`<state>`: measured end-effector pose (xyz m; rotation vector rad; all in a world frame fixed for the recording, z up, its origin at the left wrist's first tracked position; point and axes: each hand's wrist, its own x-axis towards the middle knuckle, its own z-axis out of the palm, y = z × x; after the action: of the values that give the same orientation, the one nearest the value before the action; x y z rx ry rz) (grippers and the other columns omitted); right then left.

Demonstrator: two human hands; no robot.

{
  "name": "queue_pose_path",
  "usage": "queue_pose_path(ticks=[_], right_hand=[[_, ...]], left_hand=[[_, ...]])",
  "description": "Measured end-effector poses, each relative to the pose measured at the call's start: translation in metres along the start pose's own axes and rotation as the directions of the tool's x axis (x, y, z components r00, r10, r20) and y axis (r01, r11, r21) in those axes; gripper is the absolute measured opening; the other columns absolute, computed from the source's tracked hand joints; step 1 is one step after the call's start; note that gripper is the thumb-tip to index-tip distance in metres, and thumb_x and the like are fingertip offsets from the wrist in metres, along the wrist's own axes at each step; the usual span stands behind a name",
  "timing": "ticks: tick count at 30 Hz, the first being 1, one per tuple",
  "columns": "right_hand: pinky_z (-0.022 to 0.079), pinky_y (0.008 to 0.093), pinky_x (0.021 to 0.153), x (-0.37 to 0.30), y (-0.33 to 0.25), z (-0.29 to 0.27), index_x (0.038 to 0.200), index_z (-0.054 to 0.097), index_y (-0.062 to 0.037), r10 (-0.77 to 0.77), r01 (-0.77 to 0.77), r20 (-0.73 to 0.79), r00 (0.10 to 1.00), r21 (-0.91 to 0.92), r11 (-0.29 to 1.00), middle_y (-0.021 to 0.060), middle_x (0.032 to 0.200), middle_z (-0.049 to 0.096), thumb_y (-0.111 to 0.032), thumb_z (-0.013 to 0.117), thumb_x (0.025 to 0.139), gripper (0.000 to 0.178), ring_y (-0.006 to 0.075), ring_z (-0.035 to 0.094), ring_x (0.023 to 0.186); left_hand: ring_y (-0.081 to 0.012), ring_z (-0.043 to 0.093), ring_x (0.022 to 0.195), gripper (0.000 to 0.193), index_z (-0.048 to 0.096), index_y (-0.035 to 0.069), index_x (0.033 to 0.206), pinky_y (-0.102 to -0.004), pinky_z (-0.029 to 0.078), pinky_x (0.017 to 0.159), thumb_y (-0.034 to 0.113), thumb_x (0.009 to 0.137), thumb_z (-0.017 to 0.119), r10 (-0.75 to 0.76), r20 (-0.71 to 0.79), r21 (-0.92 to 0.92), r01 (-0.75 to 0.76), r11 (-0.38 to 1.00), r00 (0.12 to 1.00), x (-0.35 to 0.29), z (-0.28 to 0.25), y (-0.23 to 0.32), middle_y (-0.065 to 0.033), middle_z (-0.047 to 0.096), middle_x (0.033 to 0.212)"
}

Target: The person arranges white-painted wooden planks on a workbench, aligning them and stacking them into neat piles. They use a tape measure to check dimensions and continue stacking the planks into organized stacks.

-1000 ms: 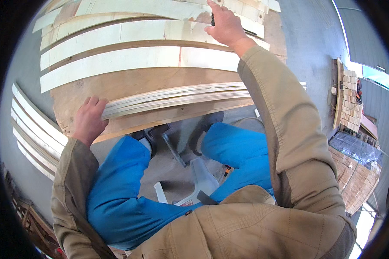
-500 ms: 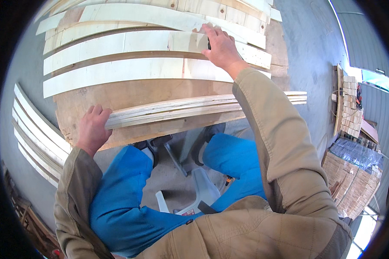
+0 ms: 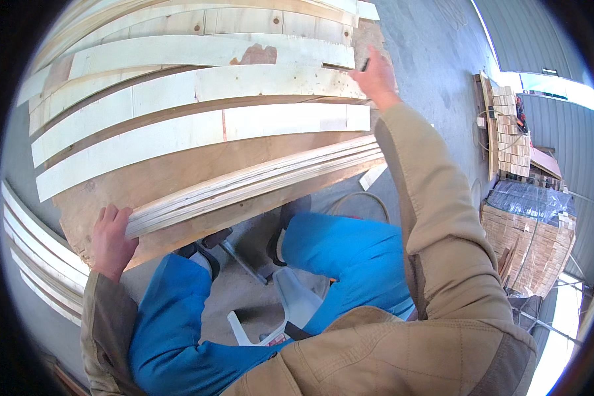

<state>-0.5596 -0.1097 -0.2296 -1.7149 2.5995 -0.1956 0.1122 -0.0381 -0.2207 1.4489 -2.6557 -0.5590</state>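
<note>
Your bent, blue-trousered legs (image 3: 171, 310) sit at the near edge of the wooden surface (image 3: 152, 181). Along that edge lies a stack of thin wooden strips (image 3: 257, 185), its left end gripped in the curled fingers of your left hand (image 3: 113, 243). Beyond it, pale wooden boards (image 3: 165, 142) lie in rows. Your right hand (image 3: 377, 76) pinches a small dark object (image 3: 365, 65), unclear in kind, by the second board's right end. Farther right stand bundled wood blocks (image 3: 525, 244).
</note>
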Motion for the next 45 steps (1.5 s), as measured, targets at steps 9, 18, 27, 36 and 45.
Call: queue_pose_path(ticks=[9, 18, 27, 36, 45], right_hand=[[0.050, 0.0491, 0.114, 0.042, 0.090, 0.004, 0.158, 0.046, -0.0025, 0.200, -0.201, -0.027, 0.979, -0.010, 0.980, 0.0264, 0.149, 0.062, -0.039, 0.091, 0.083, 0.095, 0.0420, 0.060, 0.138], [0.046, 0.0470, 0.118, 0.033, 0.110, 0.016, 0.151, 0.056, 0.0050, 0.274, -0.261, 0.002, 0.962, 0.312, 0.913, 0.0287, 0.153, 0.060, -0.058, 0.084, 0.086, 0.095, 0.0418, 0.058, 0.142], [0.045, 0.0490, 0.119, -0.140, 0.120, -0.062, 0.150, 0.059, -0.0033, -0.275, 0.258, 0.206, 0.939, 0.110, 0.960, 0.0230, 0.149, 0.063, -0.041, 0.094, 0.077, 0.089, 0.0420, 0.059, 0.139], [0.042, 0.0515, 0.117, -0.186, 0.054, -0.024, 0.129, 0.067, -0.0105, -0.431, 0.456, 0.230, 0.872, -0.066, 0.888, 0.0123, 0.127, 0.071, -0.023, 0.093, 0.074, 0.062, 0.0312, 0.063, 0.131], [0.048, 0.0452, 0.098, -0.185, 0.061, -0.015, 0.104, 0.068, -0.0111, -0.448, 0.467, 0.223, 0.866, -0.035, 0.884, 0.0092, 0.107, 0.073, -0.021, 0.096, 0.068, 0.047, 0.0303, 0.069, 0.111]], left_hand=[[-0.0381, 0.062, 0.096, 0.048, 0.072, 0.006, 0.109, -0.0485, 0.054, 0.079, -0.006, 0.063, 0.080, -0.029, 0.040, -0.017, 0.030, 0.999, 0.999, 0.004, -0.001, 0.003, -0.0127, 0.060, 0.097], [-0.0389, 0.062, 0.098, 0.058, 0.070, 0.007, 0.114, -0.0498, 0.055, 0.080, -0.009, 0.059, 0.081, 0.005, 0.064, 0.007, -0.006, 1.000, 0.998, 0.001, 0.003, -0.005, -0.0130, 0.060, 0.101], [-0.0402, 0.061, 0.105, 0.055, 0.069, 0.007, 0.116, -0.0503, 0.054, 0.088, -0.002, 0.065, 0.086, 0.004, 0.079, 0.045, -0.008, 0.999, 0.997, -0.002, 0.007, -0.010, -0.0141, 0.062, 0.106], [-0.0412, 0.062, 0.110, 0.056, 0.067, 0.006, 0.116, -0.0511, 0.053, 0.092, -0.001, 0.065, 0.089, -0.058, 0.135, 0.130, 0.040, 0.991, 0.989, -0.002, 0.002, -0.004, -0.0160, 0.063, 0.111], [-0.0422, 0.062, 0.115, 0.068, 0.062, 0.004, 0.128, -0.0502, 0.054, 0.096, 0.004, 0.066, 0.092, -0.047, 0.153, 0.108, 0.030, 0.994, 0.987, 0.007, 0.001, 0.012, -0.0173, 0.064, 0.117]])
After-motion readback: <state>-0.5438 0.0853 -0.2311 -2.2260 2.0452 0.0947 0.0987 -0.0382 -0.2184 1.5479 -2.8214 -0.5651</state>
